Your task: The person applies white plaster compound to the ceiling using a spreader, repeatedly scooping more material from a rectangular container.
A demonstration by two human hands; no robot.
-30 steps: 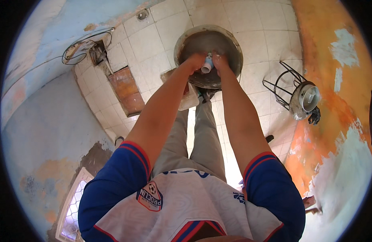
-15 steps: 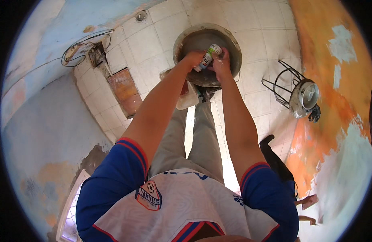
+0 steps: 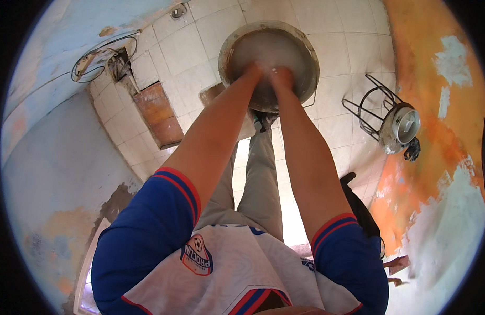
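A round bucket [image 3: 311, 50] with a stained rim stands in front of me, holding cloudy grey water [image 3: 271, 44]. My left hand [image 3: 256, 71] and my right hand [image 3: 280, 77] are both down inside it, close together. The murky water hides their fingers, so I cannot see whether they are open or closed. No container shows between them now. Beside the bucket, partly under my left forearm, is a pale, dirty plastic container [image 3: 246, 128].
White tiles [image 3: 331, 58] cover the floor. To the right, a black metal stand [image 3: 366, 113] leans by a bucket-like vessel [image 3: 405, 126] near the orange wall. At left are a brown-tiled recess [image 3: 158, 113] and a loop of black cable [image 3: 90, 63]. A dark shape [image 3: 360, 202] lies behind my right arm.
Both hands have gone down into the water. The small white and green cylindrical container they held above it is out of sight. The view has shifted slightly.
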